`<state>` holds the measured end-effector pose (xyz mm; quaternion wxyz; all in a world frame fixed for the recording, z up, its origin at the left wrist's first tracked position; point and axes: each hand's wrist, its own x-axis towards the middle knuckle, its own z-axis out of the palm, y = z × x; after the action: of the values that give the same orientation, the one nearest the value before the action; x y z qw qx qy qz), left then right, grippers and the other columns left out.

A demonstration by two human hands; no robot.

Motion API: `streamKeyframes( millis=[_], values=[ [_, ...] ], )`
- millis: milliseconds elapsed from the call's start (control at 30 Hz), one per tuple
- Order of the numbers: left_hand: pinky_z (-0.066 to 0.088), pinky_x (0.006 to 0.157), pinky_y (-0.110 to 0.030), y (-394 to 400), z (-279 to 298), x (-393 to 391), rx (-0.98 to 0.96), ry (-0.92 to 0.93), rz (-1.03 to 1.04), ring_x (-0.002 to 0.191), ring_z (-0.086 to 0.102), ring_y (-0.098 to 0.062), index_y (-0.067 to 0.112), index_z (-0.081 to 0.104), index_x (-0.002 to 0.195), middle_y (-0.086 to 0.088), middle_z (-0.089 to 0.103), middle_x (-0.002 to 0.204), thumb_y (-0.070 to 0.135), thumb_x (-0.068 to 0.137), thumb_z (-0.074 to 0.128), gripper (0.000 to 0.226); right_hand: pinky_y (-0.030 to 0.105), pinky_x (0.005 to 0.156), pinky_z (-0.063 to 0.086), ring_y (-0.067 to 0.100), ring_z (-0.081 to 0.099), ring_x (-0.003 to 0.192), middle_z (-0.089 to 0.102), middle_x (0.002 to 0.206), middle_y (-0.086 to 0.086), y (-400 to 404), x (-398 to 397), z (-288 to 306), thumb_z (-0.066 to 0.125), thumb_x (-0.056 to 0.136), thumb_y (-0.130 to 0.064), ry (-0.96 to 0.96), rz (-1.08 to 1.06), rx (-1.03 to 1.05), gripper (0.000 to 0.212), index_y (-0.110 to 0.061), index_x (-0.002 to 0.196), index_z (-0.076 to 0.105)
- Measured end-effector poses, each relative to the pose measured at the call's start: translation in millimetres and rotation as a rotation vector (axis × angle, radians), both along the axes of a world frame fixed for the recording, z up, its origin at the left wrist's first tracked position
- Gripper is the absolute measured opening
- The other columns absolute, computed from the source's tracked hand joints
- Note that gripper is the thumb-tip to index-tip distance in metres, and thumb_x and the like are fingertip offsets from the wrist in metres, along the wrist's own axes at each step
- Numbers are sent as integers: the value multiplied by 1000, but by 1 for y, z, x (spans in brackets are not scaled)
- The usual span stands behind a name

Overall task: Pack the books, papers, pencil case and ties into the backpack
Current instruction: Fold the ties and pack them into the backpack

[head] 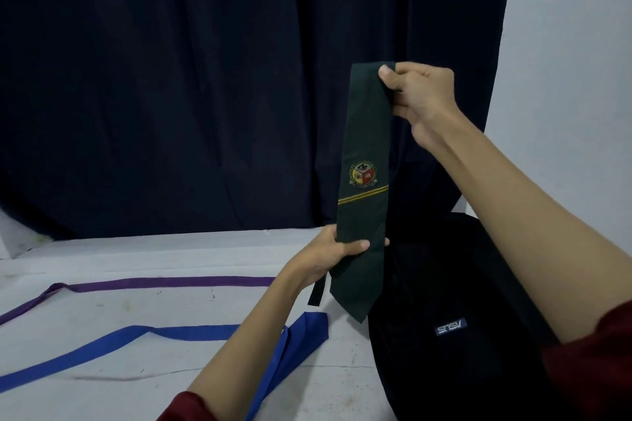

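Observation:
A dark green tie (363, 133) with a crest and gold diagonal stripes hangs folded in the air, just left of the black backpack (458, 328). My right hand (420, 96) pinches its folded top. My left hand (337, 253) grips it lower down, thumb across the front, above the pointed tip. A blue tie (191, 331) and a purple tie (164, 282) lie spread out on the white table (136, 366) to the left. No books, papers or pencil case are in view.
A dark navy curtain (171, 79) hangs behind the table. A pale wall (574, 44) stands at the right. The backpack sits at the table's right side and carries a small white logo label (450, 329).

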<state>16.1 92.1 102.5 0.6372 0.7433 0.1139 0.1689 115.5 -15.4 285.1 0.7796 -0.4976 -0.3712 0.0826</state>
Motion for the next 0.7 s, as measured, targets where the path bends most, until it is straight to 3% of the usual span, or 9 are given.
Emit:
streamKeyframes(
  millis=[133, 300, 400, 500, 600, 700],
  values=[
    [48, 97, -33, 2, -25, -1, -61, 138, 55, 110, 61, -23, 9, 57, 119, -10, 64, 121, 5, 90, 61, 30, 28, 66, 58, 20, 70, 88, 71, 90, 7, -6, 1, 12, 66, 87, -7, 23, 33, 52, 11, -9, 76, 67],
    [50, 87, -23, 4, -21, -9, -95, 161, 24, 103, 62, -15, 10, 55, 120, -4, 65, 116, 2, 88, 63, 34, 27, 68, 57, 21, 70, 93, 71, 96, 9, -6, 5, 5, 65, 87, -8, 36, 88, 27, 5, -8, 86, 70],
    [48, 92, -24, 5, 2, -14, -76, 21, -71, 112, 61, -17, 15, 52, 126, -4, 62, 125, 6, 83, 68, 47, 29, 73, 58, 22, 69, 95, 71, 100, 10, -4, 7, -2, 66, 87, -9, 49, 96, 3, 5, -7, 88, 70],
    [45, 98, -28, -1, 32, -14, -152, -160, -124, 123, 54, -20, 13, 43, 138, -4, 58, 132, 23, 77, 69, 67, 31, 77, 58, 20, 70, 92, 72, 99, 9, 3, 3, -10, 66, 87, -11, 39, 116, -47, 9, -6, 93, 70],
    [46, 101, -34, -11, 56, -11, -156, -188, -115, 117, 58, -24, 9, 54, 129, -8, 63, 124, 25, 86, 64, 47, 27, 69, 58, 10, 68, 72, 71, 89, 5, 5, -5, -12, 66, 87, -11, 9, 150, -76, 9, -7, 94, 71],
    [53, 88, -29, -16, 61, -7, -127, -169, -59, 98, 65, -17, 16, 62, 118, -3, 69, 103, 17, 91, 60, 27, 23, 63, 56, 12, 66, 73, 70, 84, 3, 5, -8, -9, 65, 87, -10, -37, 139, -101, 6, -10, 83, 70]
  ],
)
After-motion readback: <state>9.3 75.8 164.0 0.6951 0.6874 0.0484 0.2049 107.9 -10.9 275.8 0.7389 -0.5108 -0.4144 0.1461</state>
